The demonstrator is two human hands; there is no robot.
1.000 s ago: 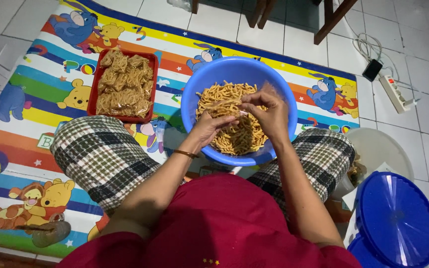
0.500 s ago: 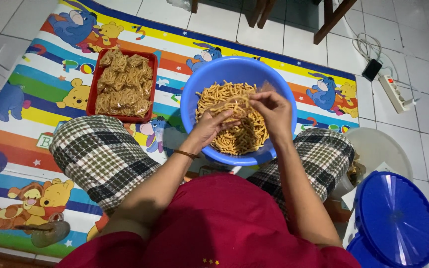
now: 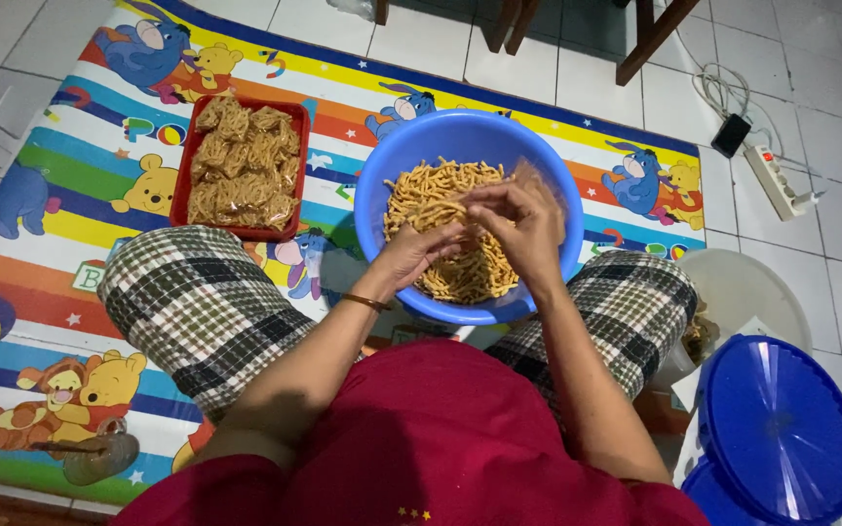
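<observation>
Above the blue basin (image 3: 382, 195) on the mat, my left hand (image 3: 419, 251) pinches snack sticks (image 3: 460, 278) while my right hand (image 3: 518, 216) holds a clear bag, so sticks could spill over the rim.

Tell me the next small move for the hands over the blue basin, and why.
Probably drop the left hand back into the snack sticks for another pinch: both hands meet over the blue basin, the right hand seems to hold a thin clear bag, and filled packets already lie in the red tray.
</observation>
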